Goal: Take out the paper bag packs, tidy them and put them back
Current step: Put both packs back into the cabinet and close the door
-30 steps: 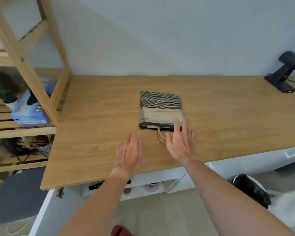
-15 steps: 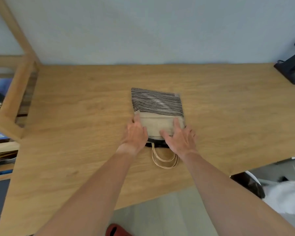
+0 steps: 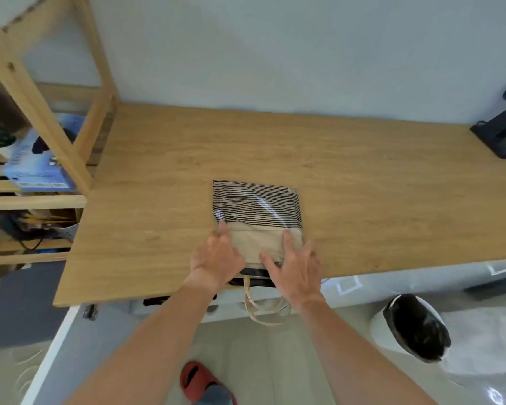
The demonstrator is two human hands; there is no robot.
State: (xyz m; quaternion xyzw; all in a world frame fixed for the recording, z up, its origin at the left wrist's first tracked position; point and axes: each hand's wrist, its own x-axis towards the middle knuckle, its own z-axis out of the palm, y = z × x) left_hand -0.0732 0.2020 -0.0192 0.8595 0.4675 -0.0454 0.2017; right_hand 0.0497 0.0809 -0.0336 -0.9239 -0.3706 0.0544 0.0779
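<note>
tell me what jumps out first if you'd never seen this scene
The striped paper bag pack lies flat near the front edge of the wooden table, its handles hanging over the edge. The left hand and the right hand both rest flat on its plain lower half. Off to the sides, a wooden shelf stands on the left and a bin with a black liner sits on the floor on the right.

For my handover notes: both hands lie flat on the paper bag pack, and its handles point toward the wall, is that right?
Not quite. In the head view both hands, left hand and right hand, lie flat on the pack, but its handles point toward the person, hanging over the table edge.
</note>
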